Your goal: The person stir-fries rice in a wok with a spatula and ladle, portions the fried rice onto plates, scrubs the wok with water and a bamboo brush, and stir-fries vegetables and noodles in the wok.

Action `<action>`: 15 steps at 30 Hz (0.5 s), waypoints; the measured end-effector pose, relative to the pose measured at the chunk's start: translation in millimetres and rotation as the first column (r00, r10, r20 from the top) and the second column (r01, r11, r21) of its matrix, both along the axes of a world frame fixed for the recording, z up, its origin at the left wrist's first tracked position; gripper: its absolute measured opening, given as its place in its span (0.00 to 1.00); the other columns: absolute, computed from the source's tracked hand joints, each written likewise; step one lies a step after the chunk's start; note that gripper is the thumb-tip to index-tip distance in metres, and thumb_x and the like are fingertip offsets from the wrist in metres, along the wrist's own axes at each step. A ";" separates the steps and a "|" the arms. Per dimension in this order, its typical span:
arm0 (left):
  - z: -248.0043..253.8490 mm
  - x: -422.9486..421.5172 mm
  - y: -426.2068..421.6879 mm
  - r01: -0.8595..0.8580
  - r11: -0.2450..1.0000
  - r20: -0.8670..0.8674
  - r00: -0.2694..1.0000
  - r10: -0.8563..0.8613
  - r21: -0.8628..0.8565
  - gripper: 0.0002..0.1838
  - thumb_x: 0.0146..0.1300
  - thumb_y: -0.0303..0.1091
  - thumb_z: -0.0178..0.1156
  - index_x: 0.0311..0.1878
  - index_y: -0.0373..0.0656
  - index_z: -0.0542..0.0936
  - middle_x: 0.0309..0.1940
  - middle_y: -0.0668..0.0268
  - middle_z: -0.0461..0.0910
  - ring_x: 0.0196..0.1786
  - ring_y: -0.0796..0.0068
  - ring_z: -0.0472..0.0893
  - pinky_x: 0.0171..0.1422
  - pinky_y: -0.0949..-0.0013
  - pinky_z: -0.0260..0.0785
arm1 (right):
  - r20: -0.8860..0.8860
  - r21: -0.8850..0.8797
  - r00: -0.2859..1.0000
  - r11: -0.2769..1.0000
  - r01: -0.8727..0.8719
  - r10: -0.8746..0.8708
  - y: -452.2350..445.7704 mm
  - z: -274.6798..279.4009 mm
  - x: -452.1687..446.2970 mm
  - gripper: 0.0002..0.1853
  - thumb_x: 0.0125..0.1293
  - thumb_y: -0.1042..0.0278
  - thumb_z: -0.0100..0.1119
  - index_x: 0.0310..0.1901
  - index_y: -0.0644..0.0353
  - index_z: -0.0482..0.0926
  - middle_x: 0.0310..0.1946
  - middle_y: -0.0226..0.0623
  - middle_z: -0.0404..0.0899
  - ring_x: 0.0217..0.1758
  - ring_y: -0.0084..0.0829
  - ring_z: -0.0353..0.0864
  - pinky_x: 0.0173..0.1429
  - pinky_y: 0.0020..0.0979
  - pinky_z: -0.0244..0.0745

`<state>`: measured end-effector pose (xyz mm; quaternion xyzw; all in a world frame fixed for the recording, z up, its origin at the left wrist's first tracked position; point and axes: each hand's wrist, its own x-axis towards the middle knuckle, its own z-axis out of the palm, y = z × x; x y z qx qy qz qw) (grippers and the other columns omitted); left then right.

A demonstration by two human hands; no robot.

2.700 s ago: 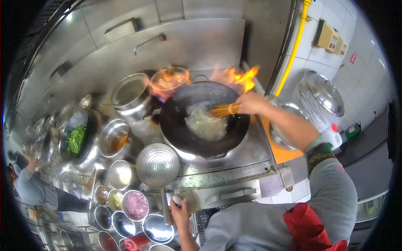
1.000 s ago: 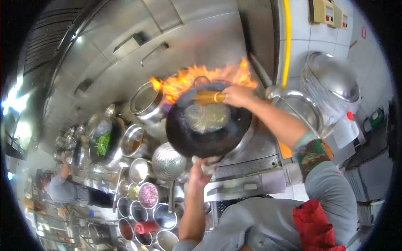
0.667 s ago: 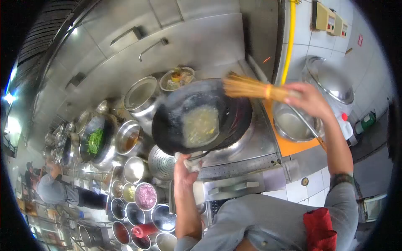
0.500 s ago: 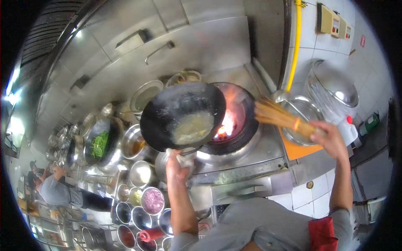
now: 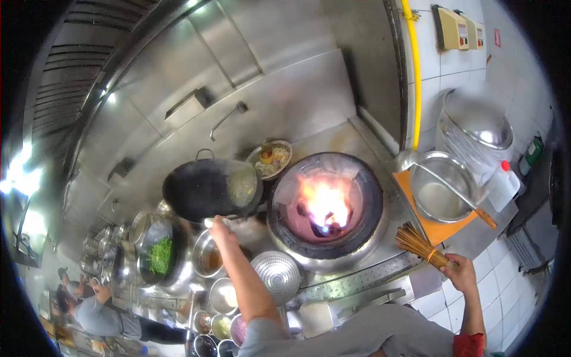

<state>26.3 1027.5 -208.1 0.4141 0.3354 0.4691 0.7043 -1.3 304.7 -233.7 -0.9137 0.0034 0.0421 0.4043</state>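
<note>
My left hand (image 5: 219, 228) is closed on a white cloth at the near rim of the black wok (image 5: 190, 187). The wok is tilted, with cloudy liquid pooled at its right side, left of the burner. In my right hand (image 5: 461, 272) is a bamboo brush (image 5: 419, 243), held by its bound end, bristles pointing up and left, near the counter's front edge. Between the hands the round burner (image 5: 326, 205) stands uncovered, with bright flames inside.
A steel pot (image 5: 442, 189) with a ladle lies on an orange board (image 5: 407, 185). Behind the burner sits a bowl of scraps (image 5: 270, 159). A perforated strainer (image 5: 275, 277), a wok with greens (image 5: 159, 256) and small bowls stand front left. Co-workers (image 5: 98, 315) are far left.
The wok has come off the burner and moved left with my left hand, its liquid shifting to the right side. My right hand has carried the brush away from the wok, right and toward me.
</note>
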 end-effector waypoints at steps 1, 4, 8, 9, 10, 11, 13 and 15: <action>31.3 7.5 -20.7 -0.061 0.997 -0.050 0.997 0.063 0.041 0.12 0.56 0.28 0.56 0.43 0.35 0.74 0.36 0.58 0.77 0.35 0.58 0.82 0.36 0.53 0.78 | -0.013 -0.020 1.000 1.000 0.018 -0.018 6.6 2.0 -0.5 0.24 0.50 0.68 0.74 0.51 0.63 0.84 0.42 0.49 0.86 0.44 0.42 0.87 0.54 0.36 0.78; 28.0 59.4 21.1 -0.320 0.929 -0.219 0.908 0.357 0.187 0.19 0.55 0.27 0.60 0.50 0.33 0.71 0.39 0.55 0.77 0.38 0.59 0.82 0.34 0.54 0.77 | 0.107 -0.128 0.994 0.992 0.008 0.006 16.3 -15.1 3.2 0.24 0.50 0.67 0.74 0.51 0.61 0.84 0.41 0.48 0.86 0.42 0.46 0.87 0.50 0.39 0.80; 55.9 98.7 21.2 -0.343 0.867 -0.533 0.687 0.494 0.362 0.30 0.54 0.33 0.63 0.58 0.31 0.66 0.53 0.42 0.74 0.50 0.47 0.80 0.55 0.48 0.73 | 0.094 -0.276 0.995 0.960 0.040 -0.014 39.7 -37.1 12.3 0.26 0.50 0.65 0.74 0.54 0.56 0.82 0.42 0.49 0.85 0.44 0.50 0.85 0.50 0.44 0.79; 72.3 106.1 3.1 -0.347 0.840 -0.589 0.600 0.541 0.417 0.31 0.54 0.34 0.64 0.58 0.30 0.66 0.55 0.38 0.72 0.53 0.43 0.79 0.62 0.46 0.70 | 0.117 -0.282 0.993 0.958 0.049 -0.017 45.4 -54.1 13.5 0.27 0.50 0.65 0.74 0.55 0.56 0.81 0.43 0.49 0.85 0.44 0.50 0.84 0.50 0.44 0.79; 91.7 108.1 -21.6 -0.312 0.875 -0.568 0.669 0.479 0.371 0.29 0.54 0.35 0.64 0.56 0.32 0.66 0.54 0.40 0.72 0.53 0.41 0.79 0.61 0.45 0.70 | 0.137 -0.290 0.990 0.956 0.055 -0.015 50.3 -74.1 13.3 0.28 0.50 0.64 0.74 0.56 0.55 0.81 0.44 0.49 0.84 0.44 0.50 0.84 0.50 0.44 0.79; 90.5 120.9 -19.3 -0.299 0.850 -0.577 0.633 0.516 0.433 0.28 0.55 0.35 0.63 0.56 0.32 0.66 0.53 0.40 0.72 0.52 0.40 0.79 0.61 0.45 0.71 | 0.160 -0.295 0.987 0.953 0.062 -0.014 52.7 -83.9 15.9 0.29 0.51 0.64 0.74 0.58 0.55 0.80 0.44 0.50 0.83 0.44 0.51 0.84 0.50 0.45 0.79; 83.6 143.2 -11.3 -0.265 0.791 -0.583 0.555 0.593 0.552 0.27 0.56 0.35 0.61 0.56 0.32 0.66 0.53 0.40 0.71 0.52 0.38 0.78 0.60 0.46 0.72 | 0.018 -0.334 1.000 0.942 -0.003 0.010 62.9 -90.8 15.6 0.37 0.50 0.64 0.73 0.65 0.54 0.73 0.55 0.53 0.77 0.53 0.55 0.79 0.55 0.49 0.75; 85.4 157.8 -28.6 -0.175 0.743 -0.566 0.543 0.620 0.646 0.28 0.57 0.36 0.61 0.58 0.34 0.66 0.54 0.40 0.71 0.54 0.37 0.78 0.61 0.47 0.72 | 0.129 -0.366 0.985 0.929 -0.058 0.113 65.0 -120.2 9.9 0.40 0.49 0.64 0.72 0.67 0.55 0.70 0.59 0.55 0.73 0.57 0.57 0.76 0.58 0.52 0.73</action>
